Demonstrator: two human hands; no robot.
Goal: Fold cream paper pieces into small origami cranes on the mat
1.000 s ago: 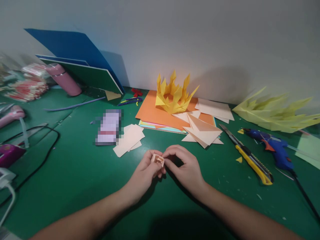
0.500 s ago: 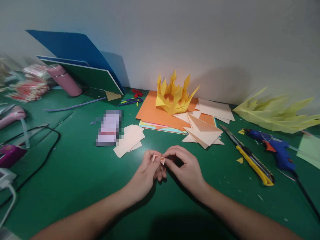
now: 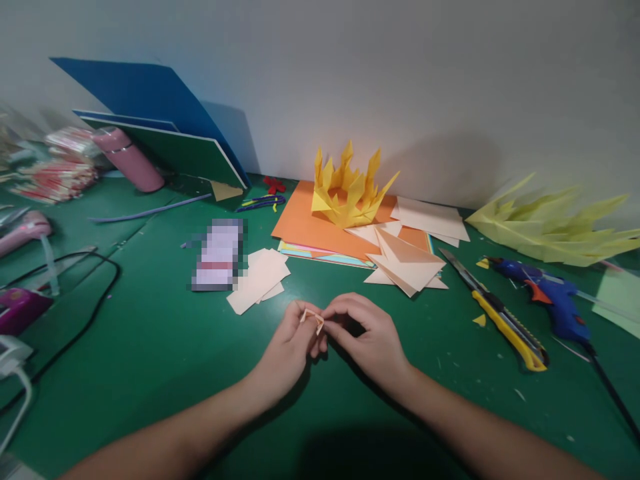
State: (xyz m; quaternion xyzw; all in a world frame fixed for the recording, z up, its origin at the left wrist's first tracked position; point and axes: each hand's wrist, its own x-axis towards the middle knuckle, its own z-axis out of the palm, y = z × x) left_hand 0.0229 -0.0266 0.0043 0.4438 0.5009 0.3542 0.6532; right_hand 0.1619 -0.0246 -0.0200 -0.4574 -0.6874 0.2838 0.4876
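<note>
A small folded piece of peach paper [image 3: 313,316] is pinched between both of my hands, just above the green table [image 3: 150,347]. My left hand [image 3: 287,350] grips it from the left with thumb and fingertips closed. My right hand [image 3: 367,337] pinches its right edge, fingers curled. Most of the paper is hidden by my fingers. A loose stack of peach paper squares [image 3: 260,277] lies just beyond my left hand. Folded peach triangles [image 3: 405,263] lie beyond my right hand.
A yellow folded paper crown [image 3: 350,190] stands on orange sheets [image 3: 305,223] at the back. A yellow utility knife [image 3: 500,317] and a blue glue gun [image 3: 547,297] lie at the right. Pale yellow spiky paper [image 3: 550,223] is behind them. Cables [image 3: 75,320], pink tools and blue boards [image 3: 150,100] fill the left.
The peach paper piece has been pressed flatter and narrower between my fingertips. Both hands stay in nearly the same place.
</note>
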